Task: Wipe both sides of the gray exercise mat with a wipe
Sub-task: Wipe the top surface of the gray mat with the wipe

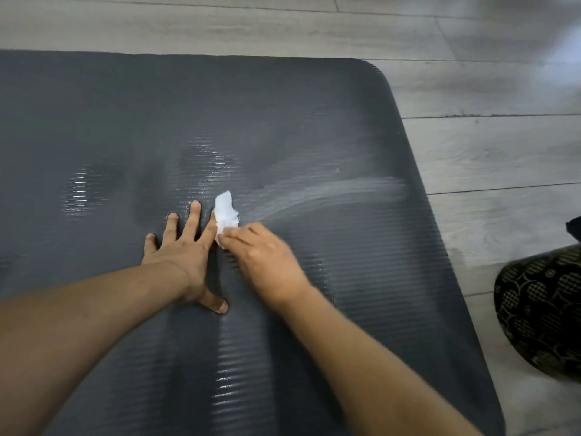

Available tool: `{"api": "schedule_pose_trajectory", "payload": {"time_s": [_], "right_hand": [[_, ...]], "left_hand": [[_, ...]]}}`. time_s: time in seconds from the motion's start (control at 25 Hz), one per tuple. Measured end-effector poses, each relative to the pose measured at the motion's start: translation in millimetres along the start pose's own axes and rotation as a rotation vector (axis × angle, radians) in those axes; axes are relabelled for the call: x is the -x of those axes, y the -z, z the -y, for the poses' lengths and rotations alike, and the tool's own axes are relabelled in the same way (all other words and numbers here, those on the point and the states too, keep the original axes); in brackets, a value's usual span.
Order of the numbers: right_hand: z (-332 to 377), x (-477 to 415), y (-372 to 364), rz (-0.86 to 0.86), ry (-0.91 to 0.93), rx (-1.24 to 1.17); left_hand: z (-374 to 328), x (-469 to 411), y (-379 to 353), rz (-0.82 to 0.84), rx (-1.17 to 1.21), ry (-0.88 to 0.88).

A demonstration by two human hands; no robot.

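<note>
The gray exercise mat lies flat on the floor, ribbed side up, filling most of the view; its rounded far right corner shows. My left hand presses flat on the mat with fingers spread. Right beside it, my right hand pinches a crumpled white wipe against the mat, touching my left index finger. A pale wet streak curves from the wipe toward the mat's right edge. Shiny damp patches show on the left part of the mat.
Light gray wood-look flooring surrounds the mat at the far side and right. A dark cushion-like object with a gold pattern sits on the floor at the right edge, close to the mat.
</note>
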State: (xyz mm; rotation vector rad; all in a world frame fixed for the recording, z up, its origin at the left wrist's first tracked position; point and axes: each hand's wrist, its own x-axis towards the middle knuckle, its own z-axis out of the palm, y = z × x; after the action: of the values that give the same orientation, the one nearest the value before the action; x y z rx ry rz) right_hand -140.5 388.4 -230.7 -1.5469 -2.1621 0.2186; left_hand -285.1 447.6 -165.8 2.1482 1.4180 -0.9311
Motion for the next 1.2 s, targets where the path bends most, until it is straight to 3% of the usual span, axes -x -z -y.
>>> {"api": "schedule_pose_trajectory", "payload": {"time_s": [0.08, 0.2, 0.28, 0.32, 0.4, 0.52, 0.6, 0.68, 0.8, 0.88, 0.96, 1.04, 1.2], "right_hand": [[-56.1, 11.1, 25.9, -0.071, -0.114, 0.067], [-146.6, 56.6, 93.4, -0.197, -0.787, 0.321], [-158.7, 67.2, 109.6, -0.332, -1.025, 0.364], [-143.3, 59.4, 99.9, -0.381, -1.024, 0.358], [-87.1, 36.5, 54.4, -0.390, -0.752, 0.221], [25.9, 19.2, -6.0, -0.168, -0.289, 0.033], [28.3, 28.7, -6.1, -0.088, -0.137, 0.009], [-25.7, 46.4, 23.4, -0.190, -0.246, 0.063], [-112.4, 83.7, 88.4, -0.317, -0.802, 0.305], [-133.9, 94.0, 103.7, -0.293, -1.023, 0.401], [-110.5, 78.3, 87.8, -0.361, -1.000, 0.348], [-54.3, 65.6, 55.4, -0.423, -0.790, 0.163], [52.7, 70.2, 10.3, -0.133, -0.354, 0.038]], "left_hand": [[0.7, 0.9, 1.9, 0.001, 0.015, -0.005], [0.2, 0.8, 0.8, -0.007, 0.021, -0.008], [0.7, -0.1, 0.9, -0.014, 0.022, -0.006], [0.1, -0.3, 1.8, -0.012, 0.024, -0.004], [-1.0, 0.6, 1.5, -0.011, 0.027, -0.001], [-0.6, 1.5, 0.9, -0.023, 0.022, 0.000], [0.4, 2.6, -1.0, -0.031, 0.030, -0.003], [1.6, 1.5, -1.6, -0.032, 0.036, -0.011], [2.8, -2.4, -1.6, -0.039, 0.031, -0.006], [0.8, -3.4, -3.9, -0.044, 0.012, -0.001], [-0.1, -1.1, -1.1, -0.048, 0.005, 0.003], [-0.9, 7.9, -0.4, -0.068, 0.011, -0.011], [-9.9, 42.3, -11.2, -0.274, 0.020, -0.111]]}}
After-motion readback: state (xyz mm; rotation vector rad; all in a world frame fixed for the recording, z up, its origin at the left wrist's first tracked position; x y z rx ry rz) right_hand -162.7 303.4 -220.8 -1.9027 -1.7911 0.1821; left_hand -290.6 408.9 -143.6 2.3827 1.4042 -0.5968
